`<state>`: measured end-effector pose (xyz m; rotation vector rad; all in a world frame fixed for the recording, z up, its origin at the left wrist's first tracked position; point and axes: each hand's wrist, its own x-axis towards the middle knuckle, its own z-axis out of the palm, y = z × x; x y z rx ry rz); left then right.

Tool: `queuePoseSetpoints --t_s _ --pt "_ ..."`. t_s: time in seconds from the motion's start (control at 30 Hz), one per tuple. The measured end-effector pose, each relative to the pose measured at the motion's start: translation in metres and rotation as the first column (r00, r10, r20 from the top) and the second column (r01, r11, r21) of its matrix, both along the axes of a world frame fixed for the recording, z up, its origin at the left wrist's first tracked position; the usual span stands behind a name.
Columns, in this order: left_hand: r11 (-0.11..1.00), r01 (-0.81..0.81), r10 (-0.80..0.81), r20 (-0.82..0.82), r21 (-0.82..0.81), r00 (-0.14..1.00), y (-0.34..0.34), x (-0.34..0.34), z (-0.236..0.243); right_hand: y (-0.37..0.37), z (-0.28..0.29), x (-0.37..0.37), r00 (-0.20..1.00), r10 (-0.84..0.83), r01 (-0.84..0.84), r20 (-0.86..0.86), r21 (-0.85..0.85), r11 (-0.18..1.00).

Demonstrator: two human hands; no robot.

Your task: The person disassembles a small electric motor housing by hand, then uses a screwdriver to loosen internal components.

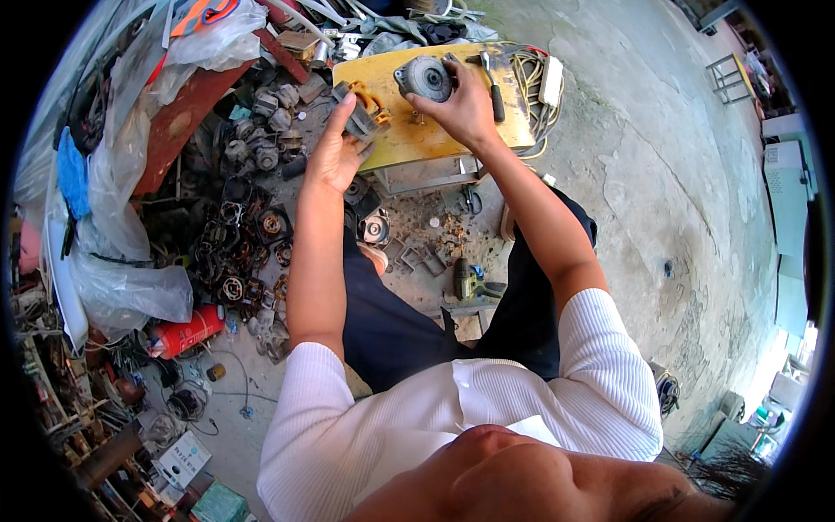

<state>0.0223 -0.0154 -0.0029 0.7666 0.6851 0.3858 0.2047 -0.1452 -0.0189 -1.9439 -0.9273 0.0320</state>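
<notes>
My left hand (330,155) is closed around a grey metal motor core with orange-yellow windings (372,103), held at the left edge of a small yellow worktable (410,150). My right hand (467,111) grips a round grey metal motor housing (424,78) from its right side, over the tabletop. Just right of that hand lies a hammer-like tool with a dark handle (497,100). A small brassy part (418,118) sits on the table below the housing.
Used motor parts (248,230) are heaped on the floor at left, near a red cylinder (190,331). A cordless drill (464,278) and metal scraps lie between my legs. A white power strip (551,81) with coiled cable hangs at the table's right edge.
</notes>
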Motion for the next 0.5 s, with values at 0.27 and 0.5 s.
queuePoseSetpoints --t_s 0.27,0.5 --pt "0.996 -0.048 0.048 -0.001 -0.076 0.999 -0.006 0.005 0.006 0.003 0.000 0.005 1.000 0.005 -0.006 0.010 0.049 0.999" --pt "0.999 -0.018 0.018 0.006 -0.051 1.000 -0.004 0.004 0.003 0.002 -0.009 0.006 0.971 0.086 -0.084 0.221 -0.017 0.996"
